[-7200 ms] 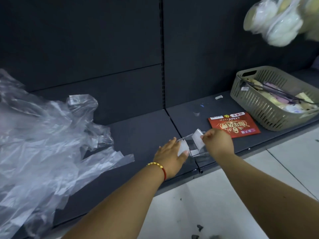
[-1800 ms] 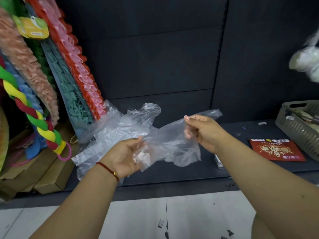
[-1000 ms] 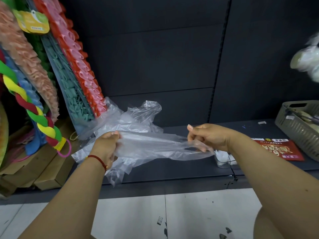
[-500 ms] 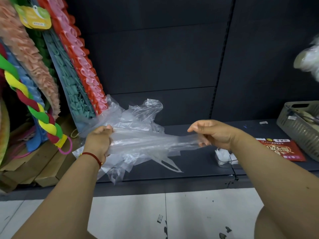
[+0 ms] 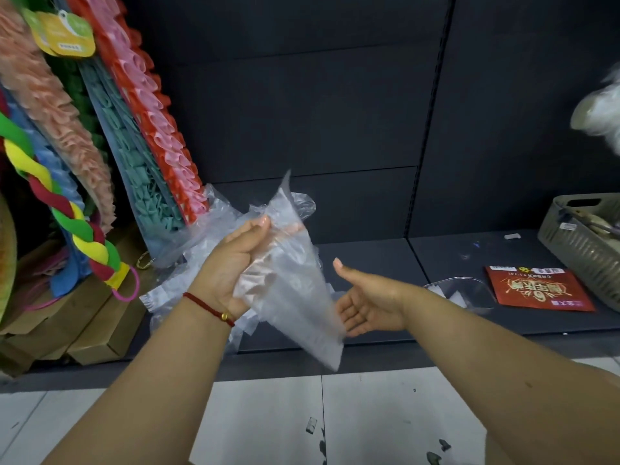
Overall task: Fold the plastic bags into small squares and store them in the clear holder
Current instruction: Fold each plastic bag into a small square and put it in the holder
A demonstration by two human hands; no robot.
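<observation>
1. Left hand [image 5: 231, 263]: raised above the shelf's front edge, palm turned inward, a red cord bracelet [image 5: 208, 308] on the wrist; fingers lay behind a clear bag, thumb in front, the film pinched between them
2. Bag [image 5: 295, 297]: clear plastic, held in the air, narrow at the top and widening to a blurred lower corner that hung past the shelf's front edge; part of the left hand showed through it
3. Right hand [image 5: 365, 303]: just right of the bag, palm up, fingers loosely spread and thumb raised, gripping nothing; whether the fingertips touched the film could not be told
4. Bag pile [image 5: 201, 250]: crumpled clear bags heaped toward the left end of the shelf [image 5: 369, 260], behind the left hand, against the leaning goods
5. Holder [image 5: 459, 292]: clear, standing near the shelf's front edge, right of the right hand, with white folded pieces inside
6. Red packet [image 5: 536, 290]: flat on the shelf, just right of the holder
7. Basket [image 5: 580, 250]: grey, slatted, at the right end of the shelf, behind the packet
8. Ruffled strips [image 5: 151, 129]: red, pink, green and peach, leaning at the shelf's left end
</observation>
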